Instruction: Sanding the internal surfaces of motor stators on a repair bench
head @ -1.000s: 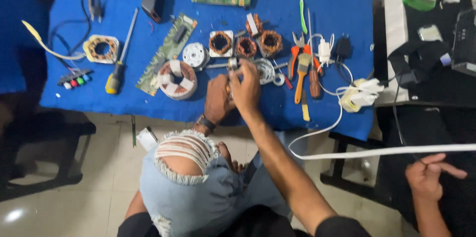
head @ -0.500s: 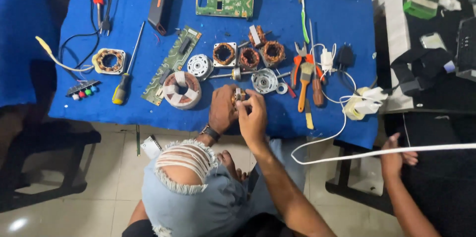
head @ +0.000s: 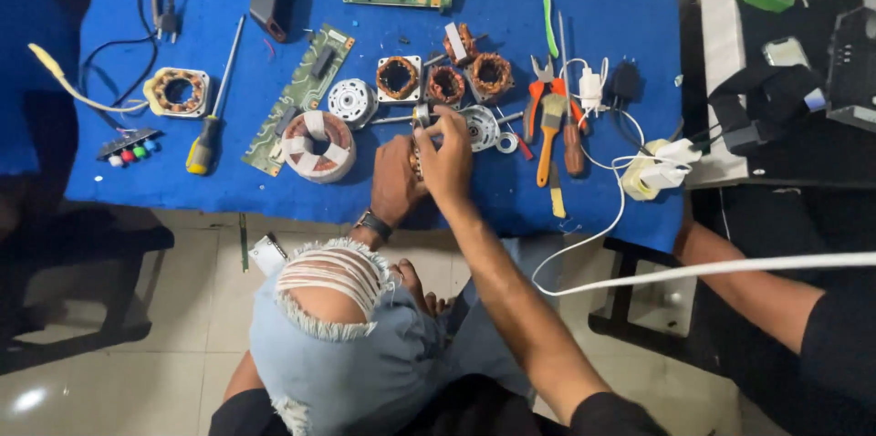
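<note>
While both my hands sit together at frame centre, my left hand (head: 394,182) is cupped round a small motor part (head: 418,155) w/ coppery windings, mostly hidden, and my right hand (head: 449,155) is pinched on its top edge, fingertips (head: 436,123) closed tight. So both are clamped on the same piece, just above the near edge of the blue table (head: 593,208). Looks to me like I'm mid-way thru working something loose or seating it on that part; can't tell which, fingers cover it. Next move prob. needs a steady left grip and a fine pull or twist w/ the right, no slipping.

Just right of my fingers lies a silver round motor cap (head: 481,126). Above, three copper-wound coils (head: 445,82) in a row. Right of centre: orange-handled pliers (head: 540,98), a small brush (head: 548,130). Left of centre: big taped stator ring (head: 317,146), long green circuit board (head: 299,97), yellow-handled screwdriver (head: 212,103). Lower right, another person's arm (head: 757,295) rests near a white cable (head: 730,267).
</note>
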